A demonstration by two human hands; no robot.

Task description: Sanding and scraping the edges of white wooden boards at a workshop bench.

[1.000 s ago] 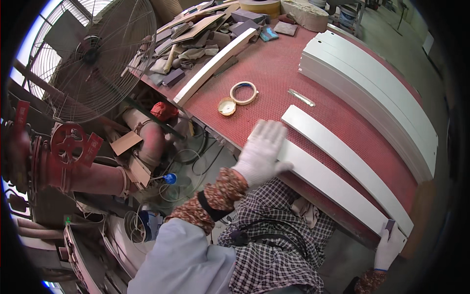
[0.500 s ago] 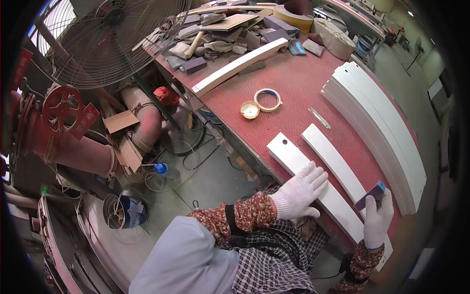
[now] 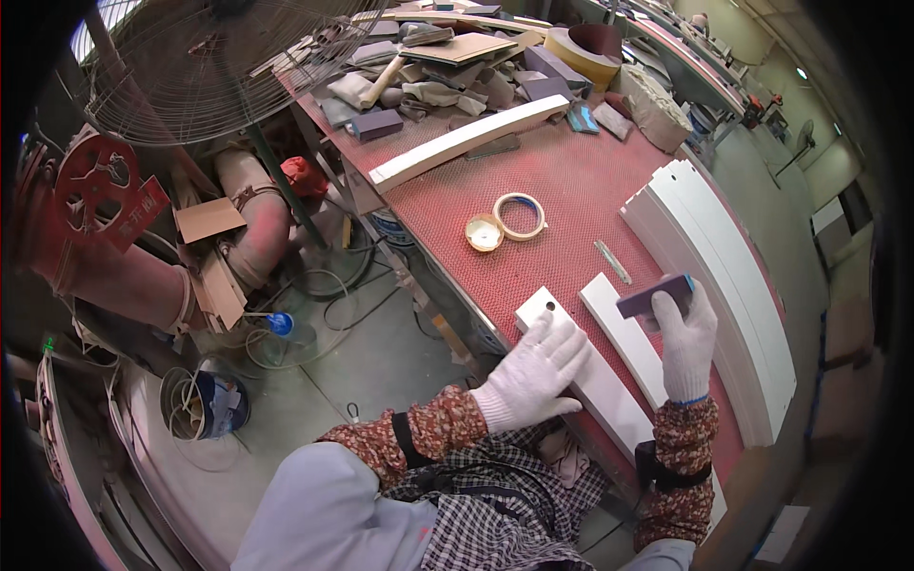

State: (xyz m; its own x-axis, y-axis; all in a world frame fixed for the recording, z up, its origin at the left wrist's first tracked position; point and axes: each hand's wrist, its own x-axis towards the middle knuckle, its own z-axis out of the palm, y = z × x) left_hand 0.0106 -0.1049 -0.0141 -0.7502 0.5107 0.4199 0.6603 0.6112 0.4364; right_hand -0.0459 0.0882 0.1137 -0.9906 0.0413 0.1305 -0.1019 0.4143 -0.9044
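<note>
My left hand (image 3: 535, 373), in a white knit glove, lies with its fingers stretched out over the far end of a long white piece (image 3: 604, 387), just below its dark round hole. In my right hand (image 3: 687, 335), also gloved, I grip a purple sanding block (image 3: 651, 296) with a blue end. The block is above the far part of a narrower white strip (image 3: 625, 341); whether it touches the strip I cannot tell. Both pieces lie side by side on the red textured tabletop (image 3: 571, 262), and my right forearm partly hides their near ends.
Stacked curved white pieces (image 3: 719, 295) lie on the right. Further off are a roll of tape (image 3: 519, 217), a small round cup (image 3: 484, 234), a thin strip (image 3: 614, 263) and a curved white bar (image 3: 466, 143). Sanding scraps (image 3: 428, 93) heap at the back. A large fan (image 3: 224, 71) stands left.
My right hand has moved up and away from me with the sanding block, from the narrower strip's near part to its far part. My left hand has slid toward the holed end.
</note>
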